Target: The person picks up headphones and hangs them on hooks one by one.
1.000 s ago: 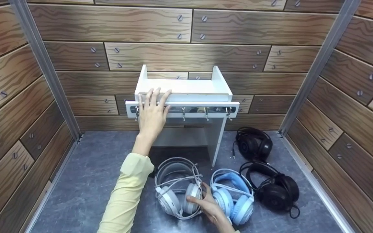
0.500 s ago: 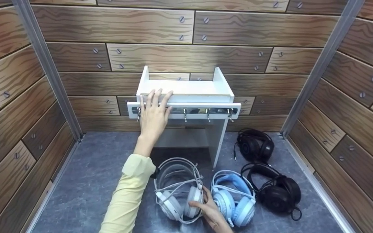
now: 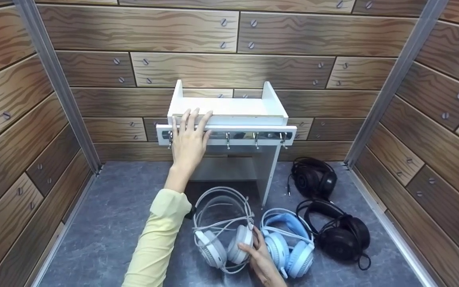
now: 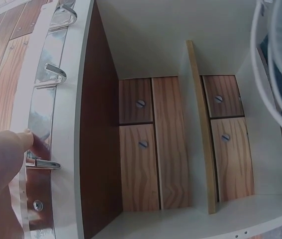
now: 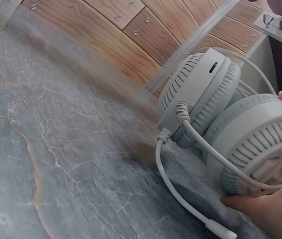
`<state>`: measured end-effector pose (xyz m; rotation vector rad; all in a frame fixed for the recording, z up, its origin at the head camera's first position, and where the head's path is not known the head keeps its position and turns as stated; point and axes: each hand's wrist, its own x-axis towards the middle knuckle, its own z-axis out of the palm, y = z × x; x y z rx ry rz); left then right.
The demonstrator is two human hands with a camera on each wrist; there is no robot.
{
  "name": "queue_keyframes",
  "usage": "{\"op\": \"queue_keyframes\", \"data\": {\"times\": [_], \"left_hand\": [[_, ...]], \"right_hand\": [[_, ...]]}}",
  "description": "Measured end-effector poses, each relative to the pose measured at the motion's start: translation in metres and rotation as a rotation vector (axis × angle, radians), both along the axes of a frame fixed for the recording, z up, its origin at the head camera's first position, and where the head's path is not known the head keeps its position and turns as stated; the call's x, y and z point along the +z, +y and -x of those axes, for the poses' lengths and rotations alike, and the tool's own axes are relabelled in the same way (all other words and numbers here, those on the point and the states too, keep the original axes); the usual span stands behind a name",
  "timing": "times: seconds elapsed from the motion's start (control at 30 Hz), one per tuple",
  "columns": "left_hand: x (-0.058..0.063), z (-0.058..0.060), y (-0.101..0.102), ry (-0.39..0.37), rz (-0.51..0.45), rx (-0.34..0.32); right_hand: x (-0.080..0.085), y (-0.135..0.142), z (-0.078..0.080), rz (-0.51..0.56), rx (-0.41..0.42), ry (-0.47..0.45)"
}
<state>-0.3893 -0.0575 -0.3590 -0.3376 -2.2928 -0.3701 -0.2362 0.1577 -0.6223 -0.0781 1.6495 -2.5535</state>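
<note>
My left hand (image 3: 187,143) lies over the left part of a white hook rail (image 3: 241,136), its fingers extended onto the front edge of a small white shelf unit (image 3: 229,105). In the left wrist view the thumb rests on the rail's shiny metal strip (image 4: 42,117), close to a hook (image 4: 46,164). My right hand (image 3: 262,257) grips the right ear cup of a white headset (image 3: 211,251), thumb on the inner side and fingers round the outside. Its headband points toward the shelf, with the cable looped across it. The right wrist view shows its microphone boom (image 5: 178,194) near the grey surface.
Beside the right hand lies a light blue headset (image 3: 289,247). Two black headsets, one nearer (image 3: 341,239) and one farther (image 3: 313,177), lie to the right. Wood-patterned walls (image 3: 229,32) enclose the grey marbled surface (image 3: 118,215) on three sides.
The white headset has shifted slightly forward and to the right in my right hand, its headband now higher in view. My left hand stays in place on the rail.
</note>
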Motion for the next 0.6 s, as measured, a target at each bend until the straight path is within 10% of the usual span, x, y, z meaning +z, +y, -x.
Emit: {"op": "queue_keyframes", "data": {"times": [0.6], "left_hand": [[0.000, 0.001, -0.001, 0.012, 0.001, -0.001]], "right_hand": [[0.035, 0.005, -0.009, 0.078, -0.109, 0.067]]}}
